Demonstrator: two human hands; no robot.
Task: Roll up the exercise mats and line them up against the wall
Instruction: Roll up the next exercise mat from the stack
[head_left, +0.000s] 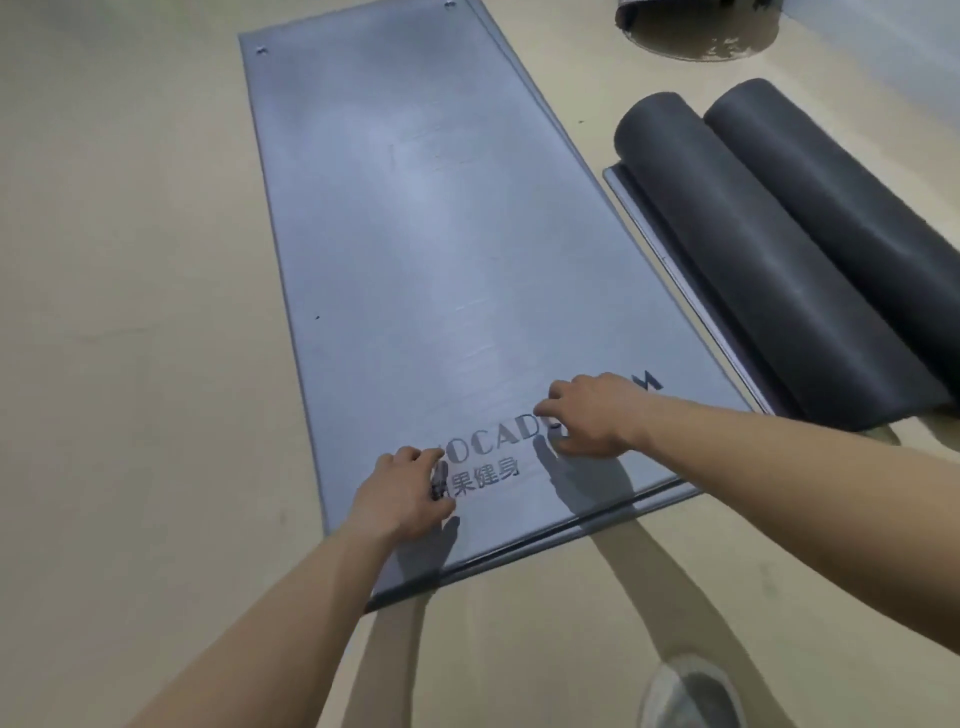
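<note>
Head view: flat grey exercise mat stretching from centre toward 12 o'clock; left hand and right hand over its 6 o'clock end, fingers curled, gripping nothing; rolled mats at 2 o'clock.

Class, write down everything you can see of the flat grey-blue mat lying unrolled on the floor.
The flat mat is long, grey-blue and foam-like with a slight sheen, lying unrolled on the beige floor. Two eyelets sit at its far corners; dark lettering is printed near the near end. A second layer's edge shows beneath that end. The left hand and right hand are over the lettering, both curled; contact is unclear.
</note>
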